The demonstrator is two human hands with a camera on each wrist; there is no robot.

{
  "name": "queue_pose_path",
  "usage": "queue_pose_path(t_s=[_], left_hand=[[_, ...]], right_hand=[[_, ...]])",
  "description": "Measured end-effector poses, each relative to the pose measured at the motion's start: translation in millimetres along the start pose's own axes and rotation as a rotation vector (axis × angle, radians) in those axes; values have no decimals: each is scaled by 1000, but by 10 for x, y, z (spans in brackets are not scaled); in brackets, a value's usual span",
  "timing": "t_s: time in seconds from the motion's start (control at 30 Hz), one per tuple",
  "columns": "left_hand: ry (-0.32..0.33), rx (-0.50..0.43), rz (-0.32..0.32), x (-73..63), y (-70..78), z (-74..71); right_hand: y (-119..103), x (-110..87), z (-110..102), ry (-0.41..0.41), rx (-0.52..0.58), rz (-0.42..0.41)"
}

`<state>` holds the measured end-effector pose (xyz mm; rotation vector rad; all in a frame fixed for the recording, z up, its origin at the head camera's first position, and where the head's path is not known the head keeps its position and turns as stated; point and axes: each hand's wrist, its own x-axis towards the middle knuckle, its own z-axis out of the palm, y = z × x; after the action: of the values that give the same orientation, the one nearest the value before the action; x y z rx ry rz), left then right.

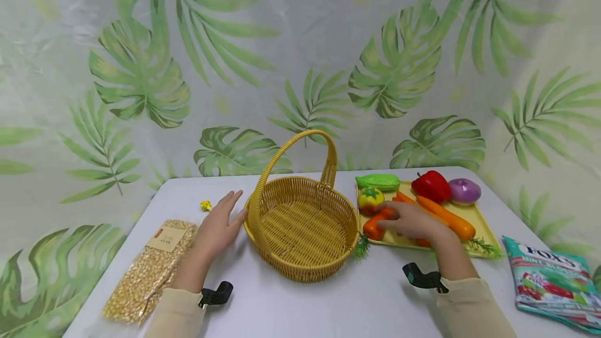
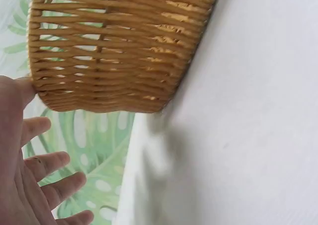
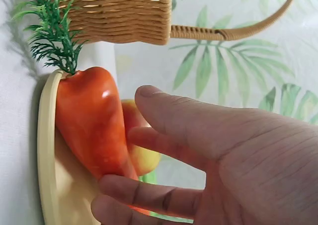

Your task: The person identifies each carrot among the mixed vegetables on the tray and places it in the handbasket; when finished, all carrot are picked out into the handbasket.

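A yellow wicker basket (image 1: 305,270) with a tall arched handle stands mid-table. My left hand (image 1: 220,226) is at its left side, fingers straight and spread. The thumb tip touches the rim, as the left wrist view shows beside the woven wall (image 2: 114,51). On the right, my right hand (image 1: 413,220) reaches over a cream tray (image 1: 488,228) with its fingers loosely bent. Its fingertips overlap a thick orange toy carrot (image 3: 92,115) with green leaves, while the thumb stands apart from it. A red-yellow toy tomato (image 1: 371,198) lies just behind that carrot.
The tray also bears a green gourd-like vegetable (image 1: 377,182), a red pepper (image 1: 431,186), a purple onion (image 1: 465,191) and more carrots (image 1: 446,216). A bag of grains (image 1: 150,270) lies left, a small yellow item (image 1: 205,205) behind it. A FOX'S candy bag (image 1: 554,280) lies right.
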<state>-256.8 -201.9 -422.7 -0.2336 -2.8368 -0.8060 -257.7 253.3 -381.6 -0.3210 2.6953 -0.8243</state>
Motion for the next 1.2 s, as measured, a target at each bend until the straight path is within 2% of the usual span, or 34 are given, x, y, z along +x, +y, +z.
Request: queue_pose_path(t_s=[0.3,0.4,0.5,0.57,0.67,0.77,0.93,1.07,1.2], left_hand=[[19,-433,-77,7,25,266],[35,-552,-78,-3,40,340],[38,-655,-79,-52,118,315],[38,-708,-83,-57,114,332],[18,-748,-117,-55,116,342],[18,-770,-132,-25,41,409],[18,-766,-124,-21,10,433],[12,-756,-121,3,-18,474],[10,-762,-126,7,-28,487]], right_hand=[[50,17,72,-58,39,9],[56,31,88,-62,40,19],[60,35,90,-58,46,15],[65,30,79,-58,57,7],[48,-13,41,-63,88,2],[23,-62,-14,-68,105,-18],[-22,-169,-165,-44,74,-31],[-55,-278,-286,-27,96,-29],[-77,-332,-349,6,68,-95]])
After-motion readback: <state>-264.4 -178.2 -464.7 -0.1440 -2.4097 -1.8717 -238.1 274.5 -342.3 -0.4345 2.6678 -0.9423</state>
